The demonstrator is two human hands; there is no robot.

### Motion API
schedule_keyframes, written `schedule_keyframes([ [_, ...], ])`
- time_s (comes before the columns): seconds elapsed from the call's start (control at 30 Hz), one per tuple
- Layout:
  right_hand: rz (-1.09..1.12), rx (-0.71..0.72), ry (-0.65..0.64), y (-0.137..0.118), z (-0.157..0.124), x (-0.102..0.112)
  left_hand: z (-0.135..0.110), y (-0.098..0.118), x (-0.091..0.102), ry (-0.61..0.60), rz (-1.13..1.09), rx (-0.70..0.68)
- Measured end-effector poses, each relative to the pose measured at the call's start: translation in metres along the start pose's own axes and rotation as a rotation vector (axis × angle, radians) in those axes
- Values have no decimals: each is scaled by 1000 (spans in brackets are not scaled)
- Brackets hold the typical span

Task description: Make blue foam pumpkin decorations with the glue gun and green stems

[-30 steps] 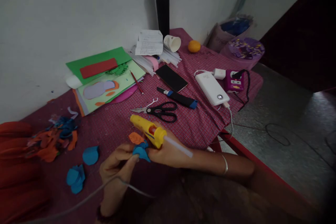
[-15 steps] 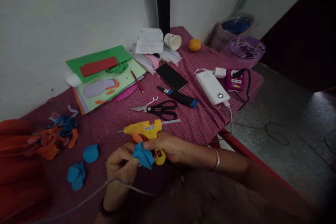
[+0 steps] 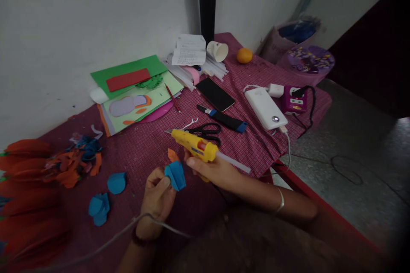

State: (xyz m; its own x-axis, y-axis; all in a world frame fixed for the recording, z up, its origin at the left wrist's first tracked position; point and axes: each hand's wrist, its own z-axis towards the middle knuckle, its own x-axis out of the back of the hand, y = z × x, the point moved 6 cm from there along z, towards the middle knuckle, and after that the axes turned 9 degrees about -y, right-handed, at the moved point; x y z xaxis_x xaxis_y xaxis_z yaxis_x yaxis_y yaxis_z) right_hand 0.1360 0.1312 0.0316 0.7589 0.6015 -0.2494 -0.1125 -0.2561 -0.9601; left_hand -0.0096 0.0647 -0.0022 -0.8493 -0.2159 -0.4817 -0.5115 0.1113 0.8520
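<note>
My right hand (image 3: pixel 215 172) grips a yellow glue gun (image 3: pixel 194 146), its nozzle pointing up-left and a clear glue stick sticking out behind. My left hand (image 3: pixel 157 198) pinches a folded blue paper piece (image 3: pixel 175 175) just left of the gun. A small orange paper piece (image 3: pixel 172 155) lies on the red checked cloth (image 3: pixel 250 149) right above the blue one. The gun's grey cord (image 3: pixel 160 224) runs over my left wrist.
Black scissors (image 3: pixel 205 130), a blue-black cutter (image 3: pixel 226 119), a phone (image 3: pixel 215 94) and a white power bank (image 3: pixel 265 108) lie behind the gun. Coloured paper sheets (image 3: pixel 134 89) lean at the wall. Blue cut-outs (image 3: pixel 107 196) and orange scraps (image 3: pixel 68 164) lie left.
The glue gun turned from lying level over the blue piece to pointing up-left, lifted clear of it. My hands drew slightly apart, and the view shifted a little to the left.
</note>
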Motion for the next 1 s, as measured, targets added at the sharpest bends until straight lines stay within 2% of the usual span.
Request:
schedule_keyframes([
  [0.2,-11,-53,-311,-11,-30,1,4,10,12,44,-8,-62],
  [0.33,-40,2,-395,-11,-34,-2,4,14,17,43,-13,-98],
  [0.53,-118,34,-342,-2,-29,-4,0,19,17,-16,3,-114],
  [0.7,-140,-16,-311,1,-33,-2,0,24,15,-6,13,-130],
  [1.0,-130,6,-270,-5,-32,-1,-3,27,15,-1,21,-100],
])
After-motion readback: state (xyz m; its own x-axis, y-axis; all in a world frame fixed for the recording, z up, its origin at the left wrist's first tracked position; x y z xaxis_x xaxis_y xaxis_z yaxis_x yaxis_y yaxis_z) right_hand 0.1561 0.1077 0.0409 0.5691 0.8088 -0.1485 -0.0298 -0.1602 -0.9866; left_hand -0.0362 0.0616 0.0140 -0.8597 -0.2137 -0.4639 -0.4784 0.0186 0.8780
